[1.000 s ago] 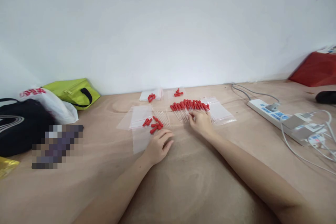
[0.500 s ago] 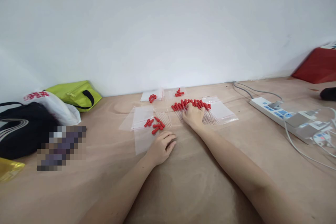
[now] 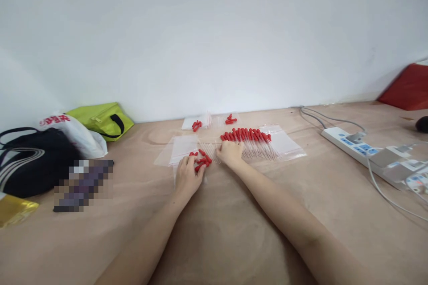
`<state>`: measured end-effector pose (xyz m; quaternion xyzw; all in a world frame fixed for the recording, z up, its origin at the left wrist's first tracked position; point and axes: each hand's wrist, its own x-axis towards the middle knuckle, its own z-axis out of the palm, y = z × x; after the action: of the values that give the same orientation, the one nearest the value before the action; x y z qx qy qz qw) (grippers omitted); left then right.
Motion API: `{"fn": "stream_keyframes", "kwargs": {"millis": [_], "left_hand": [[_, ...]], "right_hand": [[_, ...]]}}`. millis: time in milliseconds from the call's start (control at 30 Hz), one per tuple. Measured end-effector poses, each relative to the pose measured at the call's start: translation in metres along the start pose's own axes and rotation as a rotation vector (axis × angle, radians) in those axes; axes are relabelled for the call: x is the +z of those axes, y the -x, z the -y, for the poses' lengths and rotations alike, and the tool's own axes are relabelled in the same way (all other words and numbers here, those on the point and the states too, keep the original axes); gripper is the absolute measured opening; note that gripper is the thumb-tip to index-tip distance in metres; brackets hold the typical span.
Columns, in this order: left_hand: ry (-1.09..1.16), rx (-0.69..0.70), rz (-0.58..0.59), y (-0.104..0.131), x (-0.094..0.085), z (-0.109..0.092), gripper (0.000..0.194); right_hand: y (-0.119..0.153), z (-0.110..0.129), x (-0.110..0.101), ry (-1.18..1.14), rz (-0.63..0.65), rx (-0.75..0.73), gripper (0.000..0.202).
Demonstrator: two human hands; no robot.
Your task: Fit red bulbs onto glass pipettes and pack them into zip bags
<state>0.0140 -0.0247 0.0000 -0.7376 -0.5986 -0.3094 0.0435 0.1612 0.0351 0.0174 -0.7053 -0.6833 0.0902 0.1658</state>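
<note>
My left hand (image 3: 190,176) is at the loose red pieces (image 3: 202,160) on a clear plastic bag, its thumb and fingers on either side of one piece. Its fingertips are partly hidden. My right hand (image 3: 230,151) lies closed at the left end of a row of red-headed sticks (image 3: 252,135), beside some thin pale sticks (image 3: 209,149); what its fingers hold, if anything, is hidden. Under the right end of the row lies another clear bag (image 3: 288,144). Two small groups of red pieces (image 3: 197,125) (image 3: 230,119) rest on bags near the wall.
At the left are a yellow-green bag (image 3: 102,119), a white plastic bag (image 3: 78,136), a black bag (image 3: 36,160) and a gold packet (image 3: 16,209). A power strip (image 3: 354,148) with cables and a red bag (image 3: 406,89) are at the right.
My left hand has moved left and forward onto the loose red pieces. My right hand has shifted left from the middle of the row to its left end.
</note>
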Motion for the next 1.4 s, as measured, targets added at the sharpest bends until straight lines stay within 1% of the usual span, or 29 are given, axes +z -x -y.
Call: {"fn": "stream_keyframes", "kwargs": {"millis": [67, 133, 200, 267, 333, 400, 467, 533, 600, 700, 767, 833, 933, 1100, 1200, 1300, 1400], "left_hand": [[-0.009, -0.027, 0.069, -0.001, 0.002, 0.005, 0.009], [-0.028, -0.043, 0.115, -0.001, 0.002, 0.006, 0.008], [-0.061, -0.051, 0.142, -0.002, 0.0, 0.004, 0.007], [-0.116, -0.05, 0.179, -0.003, -0.006, 0.001, 0.006], [-0.205, -0.046, 0.241, -0.005, -0.015, -0.002, 0.007], [-0.312, -0.049, 0.304, -0.007, -0.025, -0.006, 0.009], [-0.373, -0.058, 0.333, -0.01, -0.031, -0.009, 0.01], [-0.311, -0.041, 0.305, -0.011, -0.032, -0.011, 0.009], [-0.147, 0.039, 0.236, -0.009, -0.025, -0.014, 0.01], [0.075, 0.199, 0.123, 0.0, -0.008, -0.019, 0.015], [0.136, 0.239, 0.089, 0.008, 0.002, -0.022, 0.016], [0.12, 0.241, 0.085, 0.013, 0.008, -0.025, 0.015], [0.061, 0.233, 0.084, 0.015, 0.01, -0.029, 0.013], [0.091, 0.234, 0.117, 0.013, 0.005, -0.032, 0.011], [0.084, 0.22, 0.128, 0.013, 0.004, -0.033, 0.011], [0.078, 0.244, 0.125, 0.013, 0.003, -0.034, 0.011], [0.097, 0.28, 0.104, 0.014, 0.002, -0.035, 0.011]], "right_hand": [[-0.006, 0.006, -0.001, 0.01, 0.05, 0.02, 0.022], [-0.009, 0.01, 0.0, 0.016, 0.079, 0.026, 0.02], [-0.009, 0.013, 0.002, 0.026, 0.096, 0.009, 0.02], [-0.007, 0.013, 0.003, 0.035, 0.086, -0.027, 0.02], [-0.004, 0.011, 0.004, 0.033, 0.019, -0.059, 0.022], [0.001, 0.006, 0.004, 0.023, -0.111, -0.094, 0.024], [0.007, -0.005, 0.003, 0.001, -0.241, -0.168, 0.026], [0.016, -0.021, 0.004, -0.048, -0.312, -0.293, 0.024], [0.026, -0.043, 0.004, -0.13, -0.326, -0.43, 0.022], [0.045, -0.077, 0.002, -0.233, -0.315, -0.585, 0.021], [0.057, -0.095, -0.002, -0.228, -0.295, -0.662, 0.024], [0.065, -0.106, -0.007, -0.213, -0.259, -0.72, 0.025], [0.069, -0.109, -0.012, -0.21, -0.222, -0.747, 0.022], [0.065, -0.099, -0.011, -0.238, -0.218, -0.762, 0.022], [0.064, -0.097, -0.01, -0.238, -0.221, -0.777, 0.023], [0.065, -0.097, -0.011, -0.228, -0.217, -0.782, 0.023], [0.065, -0.098, -0.013, -0.215, -0.185, -0.795, 0.024]]}}
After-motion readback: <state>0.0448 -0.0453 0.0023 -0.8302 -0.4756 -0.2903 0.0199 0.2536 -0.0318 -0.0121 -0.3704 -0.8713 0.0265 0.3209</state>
